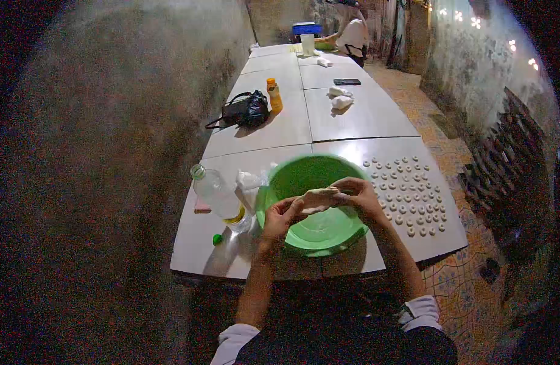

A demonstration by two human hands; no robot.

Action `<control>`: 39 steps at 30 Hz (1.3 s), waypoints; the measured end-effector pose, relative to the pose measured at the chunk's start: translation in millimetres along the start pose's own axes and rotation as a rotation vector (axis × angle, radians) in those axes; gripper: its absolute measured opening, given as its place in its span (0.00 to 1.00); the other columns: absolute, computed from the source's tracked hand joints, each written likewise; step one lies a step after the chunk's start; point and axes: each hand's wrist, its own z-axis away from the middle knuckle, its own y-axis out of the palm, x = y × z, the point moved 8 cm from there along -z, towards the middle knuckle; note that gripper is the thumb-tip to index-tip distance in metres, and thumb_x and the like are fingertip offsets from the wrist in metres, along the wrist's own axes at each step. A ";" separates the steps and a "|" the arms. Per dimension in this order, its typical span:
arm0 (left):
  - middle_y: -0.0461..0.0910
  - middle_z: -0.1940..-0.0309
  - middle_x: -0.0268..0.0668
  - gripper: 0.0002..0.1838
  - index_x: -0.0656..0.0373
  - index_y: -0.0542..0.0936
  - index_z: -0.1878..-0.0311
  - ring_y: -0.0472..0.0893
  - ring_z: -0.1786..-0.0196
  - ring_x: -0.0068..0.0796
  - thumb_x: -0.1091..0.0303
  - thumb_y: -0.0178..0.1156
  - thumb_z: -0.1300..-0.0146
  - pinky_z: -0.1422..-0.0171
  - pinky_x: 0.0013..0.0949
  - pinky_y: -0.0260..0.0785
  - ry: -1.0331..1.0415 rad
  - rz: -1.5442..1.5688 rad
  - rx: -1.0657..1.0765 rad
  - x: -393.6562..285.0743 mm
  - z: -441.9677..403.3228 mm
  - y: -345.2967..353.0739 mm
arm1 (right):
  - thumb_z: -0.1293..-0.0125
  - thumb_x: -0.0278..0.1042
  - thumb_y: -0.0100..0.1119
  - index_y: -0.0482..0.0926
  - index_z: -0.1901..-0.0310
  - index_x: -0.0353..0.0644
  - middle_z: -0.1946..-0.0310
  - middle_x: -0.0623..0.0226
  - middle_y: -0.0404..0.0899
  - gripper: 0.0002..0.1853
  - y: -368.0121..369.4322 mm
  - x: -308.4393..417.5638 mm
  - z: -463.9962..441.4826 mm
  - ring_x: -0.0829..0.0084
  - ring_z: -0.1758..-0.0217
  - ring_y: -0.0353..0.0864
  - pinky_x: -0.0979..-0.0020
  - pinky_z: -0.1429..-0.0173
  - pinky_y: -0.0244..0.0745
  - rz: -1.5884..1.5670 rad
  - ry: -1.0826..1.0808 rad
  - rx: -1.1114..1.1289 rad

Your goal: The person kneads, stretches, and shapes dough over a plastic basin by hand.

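Observation:
Over a green basin, a pale strip of dough is stretched between both hands. My left hand pinches its left end, and my right hand grips the right end. The basin stands near the front edge of the white table, with a whitish film on its bottom. To its right lie several rows of small pale dough rings. Left of the basin stands an uncapped clear bottle, beside a green cap and a crumpled white bag.
Farther along the table are a black plastic bag, an orange bottle, a dark phone and crumpled white plastic. At the far end, a person is near a white container and a blue box. Walls flank both sides.

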 end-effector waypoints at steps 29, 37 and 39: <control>0.76 0.64 0.40 0.13 0.65 0.71 0.60 0.77 0.61 0.25 0.67 0.58 0.44 0.55 0.25 0.70 0.106 0.073 -0.010 6.7 2.6 16.2 | 0.52 0.29 0.65 0.73 0.57 0.36 0.64 0.64 0.75 0.19 38.5 7.8 22.6 0.76 0.61 0.75 0.75 0.58 0.73 0.227 -0.164 -0.075; 0.78 0.65 0.40 0.22 0.64 0.72 0.52 0.77 0.62 0.24 0.67 0.64 0.50 0.58 0.26 0.71 0.256 -0.370 0.034 -26.9 13.4 18.7 | 0.49 0.27 0.61 0.74 0.60 0.33 0.64 0.64 0.76 0.14 52.2 6.2 19.4 0.78 0.63 0.75 0.77 0.59 0.72 0.288 -0.212 0.123; 0.79 0.69 0.39 0.15 0.65 0.76 0.60 0.78 0.65 0.22 0.67 0.63 0.49 0.58 0.26 0.71 0.240 -0.505 0.020 -29.5 11.0 17.7 | 0.49 0.30 0.61 0.76 0.60 0.37 0.67 0.63 0.78 0.13 46.4 13.0 16.4 0.76 0.67 0.77 0.76 0.64 0.74 0.266 -0.260 0.059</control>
